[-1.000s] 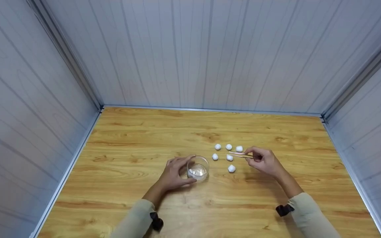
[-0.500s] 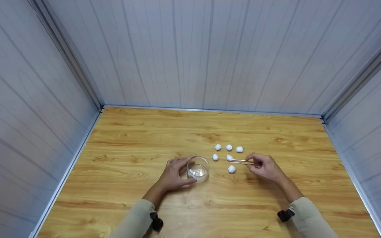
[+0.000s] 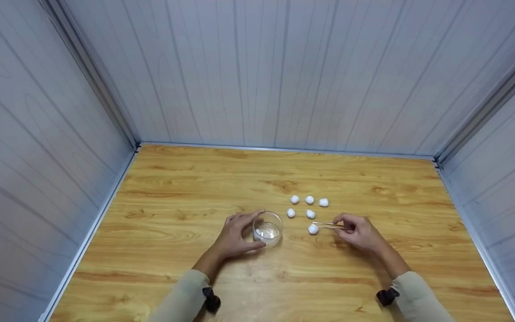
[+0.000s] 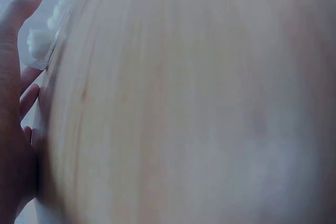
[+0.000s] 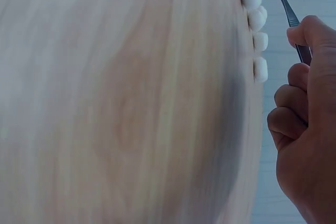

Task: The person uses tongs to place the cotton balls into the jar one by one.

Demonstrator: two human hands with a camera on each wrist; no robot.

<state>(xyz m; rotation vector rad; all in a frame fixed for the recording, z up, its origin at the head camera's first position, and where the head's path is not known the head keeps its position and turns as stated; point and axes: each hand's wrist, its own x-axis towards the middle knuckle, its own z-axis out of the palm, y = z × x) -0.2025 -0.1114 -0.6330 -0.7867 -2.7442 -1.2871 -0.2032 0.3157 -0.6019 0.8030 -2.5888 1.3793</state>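
My left hand (image 3: 235, 235) holds a clear glass cup (image 3: 280, 227) from its left side, thumb at the near side and fingers at the far side. White cotton balls (image 4: 39, 44) show through the cup's wall in the left wrist view. Thumb and fingers of my right hand (image 3: 359, 231) pinch metal tweezers (image 3: 330, 225), which point left. Their tips lie at the upper edge of the nearest cotton ball (image 3: 313, 229); whether they touch it I cannot tell. In the right wrist view the tweezers (image 5: 287, 10) have nothing between their tips.
Several more cotton balls lie beyond the nearest one, among them one at the back right (image 3: 323, 202) and one at the left (image 3: 291, 213). The wooden tabletop (image 3: 195, 179) is bounded by pale panel walls (image 3: 257, 76) at the back and both sides.
My right hand has brought the tweezers nearer to me, from the back rows past the middle cotton ball to the nearest one. The left hand and cup have stayed put.
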